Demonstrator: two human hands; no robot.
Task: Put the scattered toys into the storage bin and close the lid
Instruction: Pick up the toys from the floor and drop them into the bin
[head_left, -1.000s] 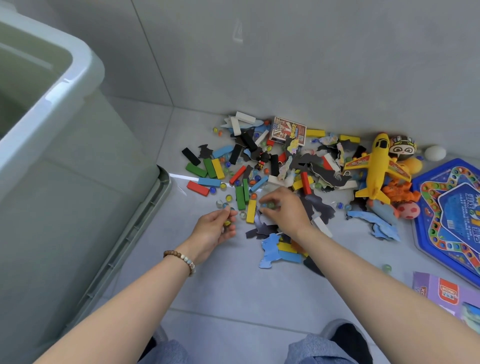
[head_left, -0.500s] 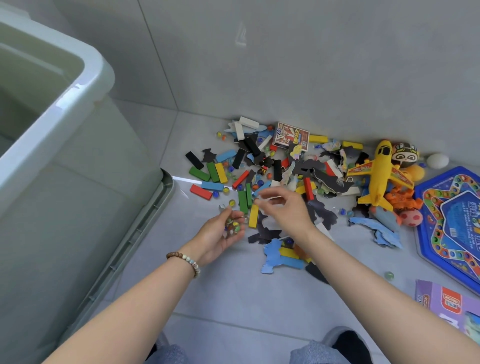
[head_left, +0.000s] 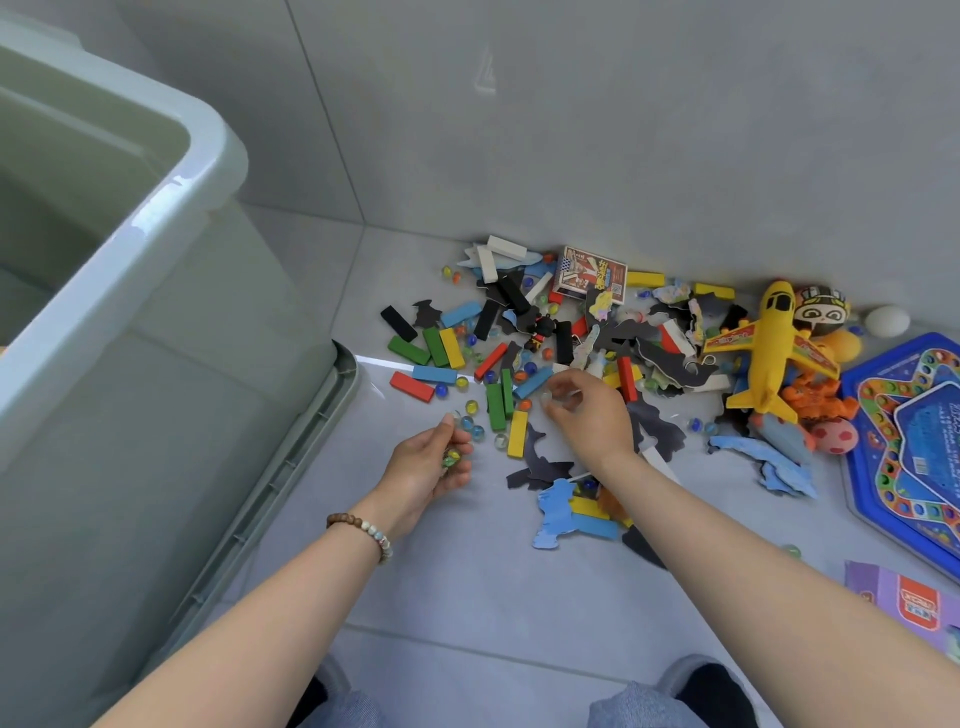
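Now your left hand (head_left: 431, 470) cupped marbles (head_left: 451, 458) like bowl, so none rolled off; right hand (head_left: 589, 415) pinched clear marble (head_left: 545, 399) near green block (head_left: 496, 406).

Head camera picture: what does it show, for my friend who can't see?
A person's left hand cups marbles while the right hand pinches a clear marble over a floor pile of blocks and a yellow toy plane. An open storage bin stands left.
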